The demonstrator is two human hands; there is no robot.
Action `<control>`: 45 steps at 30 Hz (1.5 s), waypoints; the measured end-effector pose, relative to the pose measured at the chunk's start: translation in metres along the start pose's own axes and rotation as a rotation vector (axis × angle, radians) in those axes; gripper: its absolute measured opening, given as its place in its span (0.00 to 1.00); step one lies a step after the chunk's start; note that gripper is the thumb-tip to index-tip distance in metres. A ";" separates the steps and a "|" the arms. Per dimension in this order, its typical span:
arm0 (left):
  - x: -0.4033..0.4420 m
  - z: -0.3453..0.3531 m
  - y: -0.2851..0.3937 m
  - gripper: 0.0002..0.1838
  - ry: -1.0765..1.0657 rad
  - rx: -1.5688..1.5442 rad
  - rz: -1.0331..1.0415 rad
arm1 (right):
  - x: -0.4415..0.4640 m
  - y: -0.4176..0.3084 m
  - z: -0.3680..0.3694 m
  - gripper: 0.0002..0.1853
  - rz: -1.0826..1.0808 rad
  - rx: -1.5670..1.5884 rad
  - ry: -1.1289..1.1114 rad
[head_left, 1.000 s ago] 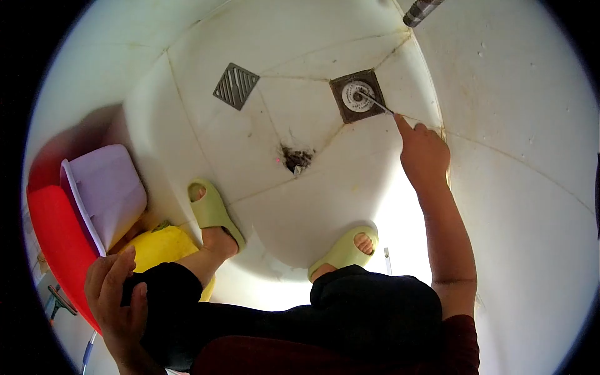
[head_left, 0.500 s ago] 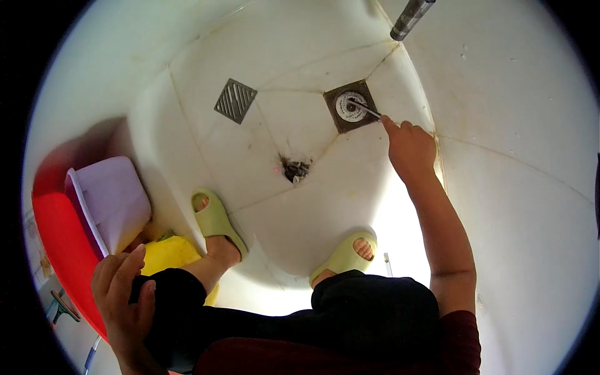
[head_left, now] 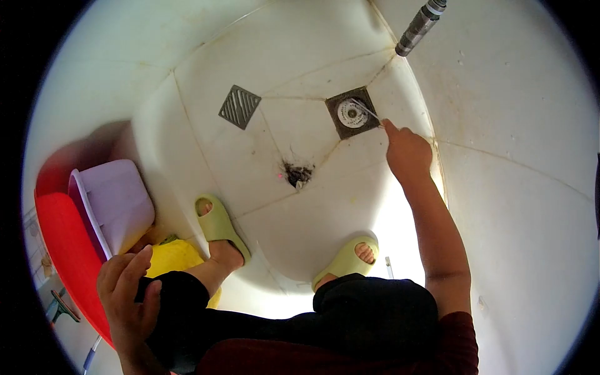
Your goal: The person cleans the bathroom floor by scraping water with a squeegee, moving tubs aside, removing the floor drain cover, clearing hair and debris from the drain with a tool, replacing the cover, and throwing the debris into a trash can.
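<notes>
My right hand (head_left: pixel 409 152) is closed around a slim silver tool that looks like tweezers (head_left: pixel 369 111). Its tip lies over the upper edge of the round white strainer (head_left: pixel 351 115), which sits in a square, grimy floor drain (head_left: pixel 342 130). To the left, the slotted metal drain cover (head_left: pixel 240 107) lies loose on the tiles. A dark clump of wet hair and dirt (head_left: pixel 296 174) sits on the floor between drain and cover. My left hand (head_left: pixel 128 294) hovers by my left knee, fingers loosely apart and holding nothing.
A lilac plastic basin (head_left: pixel 122 200) stands inside a red tub (head_left: pixel 62 231) on the left, beside something yellow (head_left: pixel 175 257). A metal pipe end (head_left: pixel 417 31) hangs at the upper right. My feet wear green slippers (head_left: pixel 219 222).
The tool's tip has shifted from the middle of the strainer to its upper rim. The whole view has moved slightly; my left hand keeps its pose.
</notes>
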State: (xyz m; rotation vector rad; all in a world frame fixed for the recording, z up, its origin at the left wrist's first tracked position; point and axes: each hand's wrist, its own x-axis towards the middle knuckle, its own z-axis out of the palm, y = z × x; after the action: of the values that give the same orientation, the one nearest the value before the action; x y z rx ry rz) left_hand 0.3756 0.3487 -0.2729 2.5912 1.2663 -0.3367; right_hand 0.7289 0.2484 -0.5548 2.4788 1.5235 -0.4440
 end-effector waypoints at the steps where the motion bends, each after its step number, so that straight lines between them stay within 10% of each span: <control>1: 0.000 0.000 0.001 0.21 -0.009 -0.002 0.004 | -0.001 -0.003 -0.003 0.22 -0.026 0.010 -0.024; 45: 0.011 0.006 0.001 0.21 0.022 0.036 0.037 | -0.025 0.015 -0.016 0.26 -0.037 0.060 -0.113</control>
State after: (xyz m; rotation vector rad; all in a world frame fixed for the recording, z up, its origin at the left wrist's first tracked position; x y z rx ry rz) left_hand 0.3824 0.3537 -0.2820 2.6521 1.2287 -0.3279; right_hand 0.7339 0.2264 -0.5305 2.4272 1.5352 -0.6345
